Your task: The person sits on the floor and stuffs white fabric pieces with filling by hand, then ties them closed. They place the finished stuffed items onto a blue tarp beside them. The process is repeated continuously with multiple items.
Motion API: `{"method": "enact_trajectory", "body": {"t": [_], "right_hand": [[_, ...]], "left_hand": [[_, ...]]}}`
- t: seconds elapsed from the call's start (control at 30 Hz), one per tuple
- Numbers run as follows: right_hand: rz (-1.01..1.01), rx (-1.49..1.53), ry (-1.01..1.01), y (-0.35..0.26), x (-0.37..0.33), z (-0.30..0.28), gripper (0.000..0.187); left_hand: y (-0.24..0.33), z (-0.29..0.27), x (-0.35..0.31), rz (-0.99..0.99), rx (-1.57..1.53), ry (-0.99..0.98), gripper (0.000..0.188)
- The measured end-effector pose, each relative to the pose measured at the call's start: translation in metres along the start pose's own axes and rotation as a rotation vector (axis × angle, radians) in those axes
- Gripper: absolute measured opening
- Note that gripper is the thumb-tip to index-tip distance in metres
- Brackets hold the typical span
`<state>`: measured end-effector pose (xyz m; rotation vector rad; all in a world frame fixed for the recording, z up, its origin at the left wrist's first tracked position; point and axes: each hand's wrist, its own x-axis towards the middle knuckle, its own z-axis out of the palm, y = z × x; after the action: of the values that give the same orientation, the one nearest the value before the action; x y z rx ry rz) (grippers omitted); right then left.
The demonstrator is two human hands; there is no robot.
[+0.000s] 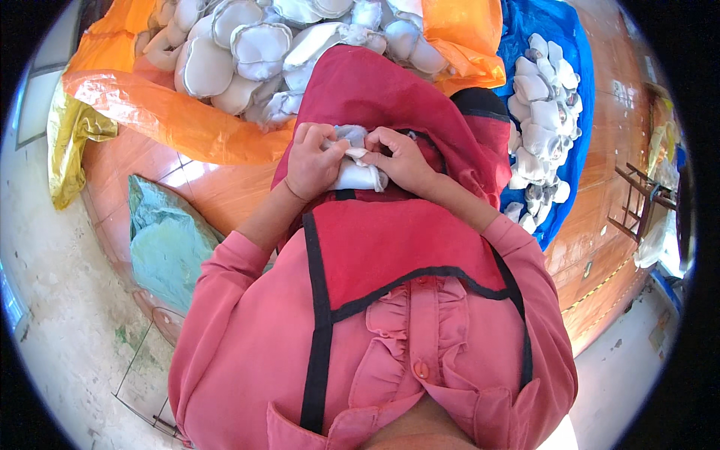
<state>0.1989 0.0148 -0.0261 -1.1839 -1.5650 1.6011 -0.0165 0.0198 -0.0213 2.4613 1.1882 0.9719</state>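
A small white padded fabric piece with grey fluff (pixel 358 177) is held above my lap, over the dark red apron (pixel 405 240). My left hand (pixel 312 162) is closed on its left side, fingers curled and thumb pressed in. On the other side my right hand (pixel 406 163) pinches its upper edge between thumb and forefinger. The fingers hide part of the piece, and its exact kind cannot be made out.
Ahead, an orange plastic sack (pixel 176 120) holds a heap of white padded pieces (pixel 260 51). To the right, smaller white-and-grey pieces (pixel 541 124) lie on a blue sheet (pixel 581 150). A green plastic bag (pixel 169 244) lies at left; a brown rack (pixel 637 202) stands far right.
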Motion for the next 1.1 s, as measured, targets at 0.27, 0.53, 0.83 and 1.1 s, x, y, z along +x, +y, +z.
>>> {"method": "enact_trajectory", "body": {"t": [0.27,0.53,0.83,1.1], "right_hand": [[0.086,-0.248,-0.158,-0.017,0.008,-0.017,0.034],[0.153,-0.658,-0.067,-0.038,0.011,0.000,0.043],[0.027,-0.587,-0.038,-0.012,0.013,-0.005,0.031],[0.288,-0.728,-0.441,-0.042,0.030,-0.028,0.043]], "left_hand": [[0.001,-0.002,0.002,0.211,0.029,-0.039,0.027],[0.000,-0.004,0.002,0.300,0.007,-0.019,0.029],[-0.001,-0.003,0.002,0.339,-0.005,0.004,0.032],[0.001,-0.002,0.013,0.426,0.026,-0.210,0.019]]}}
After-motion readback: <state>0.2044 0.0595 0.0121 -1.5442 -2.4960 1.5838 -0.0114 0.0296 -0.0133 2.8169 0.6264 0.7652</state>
